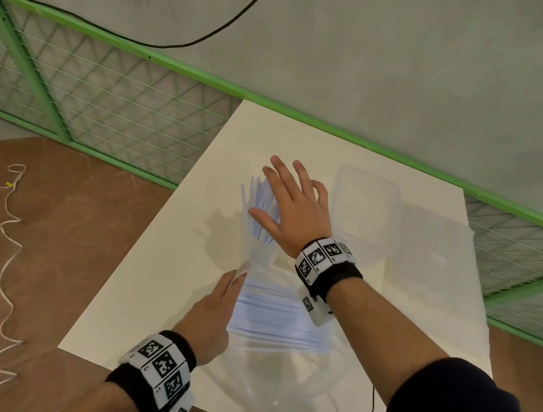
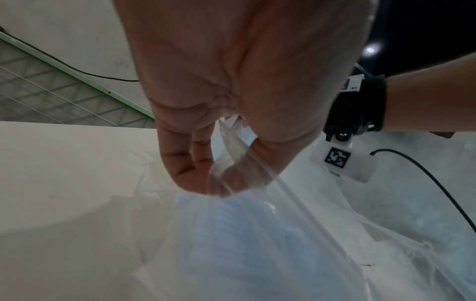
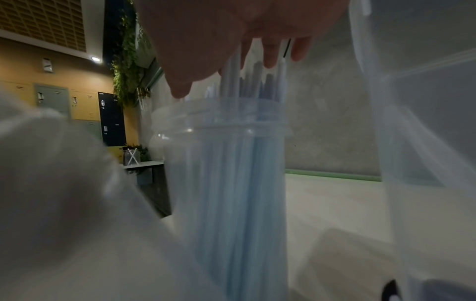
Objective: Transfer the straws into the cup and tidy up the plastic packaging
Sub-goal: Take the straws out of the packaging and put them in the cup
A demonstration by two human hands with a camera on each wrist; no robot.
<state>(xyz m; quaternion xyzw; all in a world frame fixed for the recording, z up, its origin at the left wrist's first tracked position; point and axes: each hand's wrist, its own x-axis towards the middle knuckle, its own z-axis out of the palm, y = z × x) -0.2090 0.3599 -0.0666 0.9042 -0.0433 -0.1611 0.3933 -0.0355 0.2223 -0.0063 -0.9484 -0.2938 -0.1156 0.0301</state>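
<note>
Two straw lots | your right hand [image 1: 292, 208] spread flat over upright straws [image 1: 258, 200] in the cup [image 3: 226, 183] | bagged straws [image 1: 274, 317] lie crosswise, nearer your left hand [image 1: 214, 316], which pinches the plastic packaging [image 2: 231, 163].

Pale-blue straws [image 1: 261, 204] upright in clear cup [image 3: 226, 183] — more bagged [image 1: 277, 320].

No words, numbers or brand names can be read here. The wrist bands [image 1: 322, 257] have black-and-white square code marks, and tiny print beside them is too small to read. A small white tag [image 2: 352, 82] by the right wrist has marks too blurred to read. The far wall signs [image 3: 47, 65] are blurred too.
</note>
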